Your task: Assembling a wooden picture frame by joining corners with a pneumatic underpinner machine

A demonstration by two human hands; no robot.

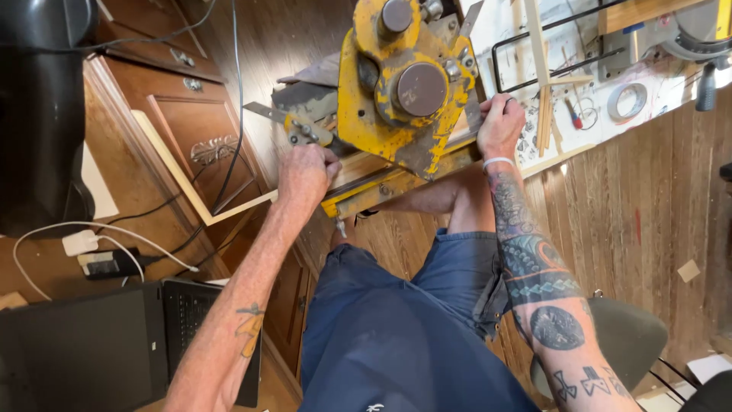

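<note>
Blue shorts (396, 336) lower centre; left hand (305, 172) clenched on wood strip (221, 211), right hand (499, 122) gripping yellow machine (381, 114), strip seated, uncut.

You are looking down at a wooden plank floor (648, 206), which is carrying nearly everything here. A worn yellow metal machine (404, 91) is standing on it ahead of your knees, with a pale paper sheet (663, 84) lying to its right and bearing a roll of tape (627, 101), thin wooden strips (543, 76) and a black wire frame (534, 46). To your left a dark wooden cabinet (191, 130) is resting on the floor, and a black laptop (99, 343) is sitting nearer you beside a white charger (80, 243).
</note>
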